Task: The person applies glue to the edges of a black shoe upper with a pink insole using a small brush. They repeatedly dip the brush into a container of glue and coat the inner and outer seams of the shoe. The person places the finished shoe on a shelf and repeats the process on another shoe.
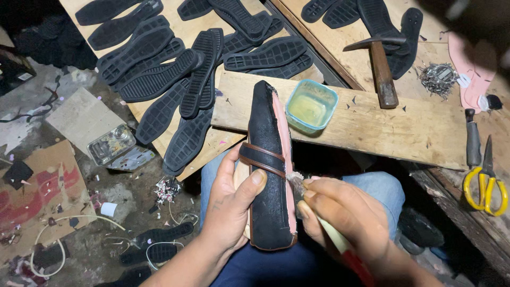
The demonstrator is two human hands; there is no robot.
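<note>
Left hand (228, 212) wrapped round shoe on last (271, 170), thumb pressing black sole. My right hand (345, 218) pinches glue brush (319, 212), bristles touching pink edge. Shoe looks light, stiff, maybe tacky at rim; I'd hold mid-body by brown strap (263, 158). Glue tub (311, 106) just beyond toe, hammer (381, 66) further right.

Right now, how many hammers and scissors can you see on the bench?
2: one hammer lying on the wooden board beyond the glue tub, and one yellow-handled pair of scissors at the bench's right edge. Others may be hidden.

You get bright light on the wooden board (372, 127), deep shadow below it, and blur at its upper right
</note>
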